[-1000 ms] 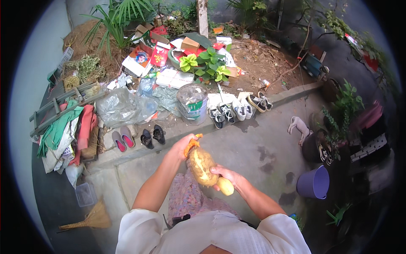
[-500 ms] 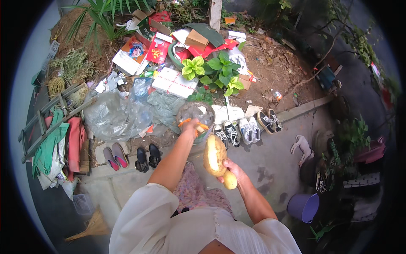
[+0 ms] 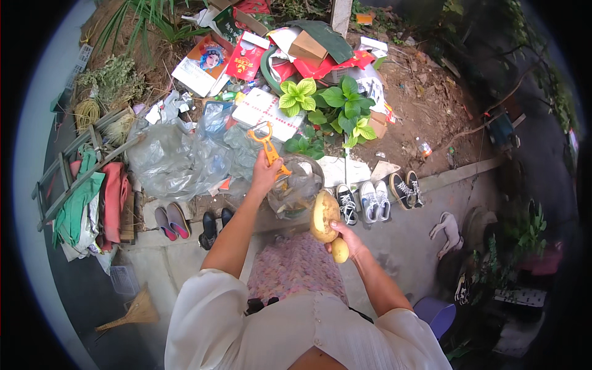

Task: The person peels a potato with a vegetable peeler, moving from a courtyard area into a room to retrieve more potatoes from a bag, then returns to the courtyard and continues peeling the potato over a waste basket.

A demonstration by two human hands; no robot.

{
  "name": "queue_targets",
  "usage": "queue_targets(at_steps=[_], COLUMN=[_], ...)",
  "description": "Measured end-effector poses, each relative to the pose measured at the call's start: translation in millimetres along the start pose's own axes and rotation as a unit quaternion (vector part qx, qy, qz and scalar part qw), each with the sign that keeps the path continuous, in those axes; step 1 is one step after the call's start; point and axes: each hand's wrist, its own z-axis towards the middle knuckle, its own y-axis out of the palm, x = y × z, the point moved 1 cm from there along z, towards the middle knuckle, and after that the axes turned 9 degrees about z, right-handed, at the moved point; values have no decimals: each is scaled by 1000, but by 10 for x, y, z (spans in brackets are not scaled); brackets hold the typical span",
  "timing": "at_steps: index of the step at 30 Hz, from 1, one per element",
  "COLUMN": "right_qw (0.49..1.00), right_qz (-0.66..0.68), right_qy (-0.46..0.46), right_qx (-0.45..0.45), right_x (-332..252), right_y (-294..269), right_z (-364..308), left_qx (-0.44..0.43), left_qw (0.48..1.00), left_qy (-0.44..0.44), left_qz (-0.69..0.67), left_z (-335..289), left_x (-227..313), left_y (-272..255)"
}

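Note:
My left hand (image 3: pixel 265 175) is closed round the lower end of an orange peeler (image 3: pixel 269 148), whose forked head points up and away from me. In my right hand (image 3: pixel 349 239) is a large, long potato (image 3: pixel 324 221) with a pale peeled strip down its left side. A smaller round yellow potato lump (image 3: pixel 340 251) sticks out below it, against the same hand; whether it is separate I cannot tell. Peeler and potato are apart. Just beyond them stands a round bin (image 3: pixel 295 194) lined with clear plastic, its contents hard to make out.
Several shoes (image 3: pixel 375 202) line the kerb beyond my hands, with slippers (image 3: pixel 172 222) to the left. Crumpled plastic sheeting (image 3: pixel 163 161), cartons and a leafy plant (image 3: pixel 345 102) lie behind. At right are a small pale dog (image 3: pixel 447 234) on the ground and a purple bucket (image 3: pixel 435 314).
My left hand has drawn back from above the bin, leftward and up, and the peeler now shows plainly. My right hand, with the potato, has shifted slightly right. The view has turned a little.

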Motion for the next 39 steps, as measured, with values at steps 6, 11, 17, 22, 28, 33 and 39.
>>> queue_targets(at_steps=[6,11,17,22,28,33,39], right_qw=[999,996,993,993,994,997,997], right_qz=[-15,-34,-76,-47,-20,-17,-32], right_qy=[26,53,66,67,65,19,14], right_qx=[-32,-64,-57,-85,-83,-69,-67], right_x=[-297,-366,-314,-251,-269,-277,-353], right_y=[0,229,264,256,286,362,566], right_z=[211,272,231,199,194,216,172], left_qx=[-61,-41,-5,-13,0,-20,61], left_qw=[985,996,961,954,988,994,996], left_qy=[-108,-27,-65,-103,-155,-22,-70], left_qz=[-119,80,267,282,25,107,15], left_z=[-241,-761,-631,-562,-583,-646,-456], left_x=[599,853,781,570,601,923,1051], left_y=[240,663,712,706,765,818,565])
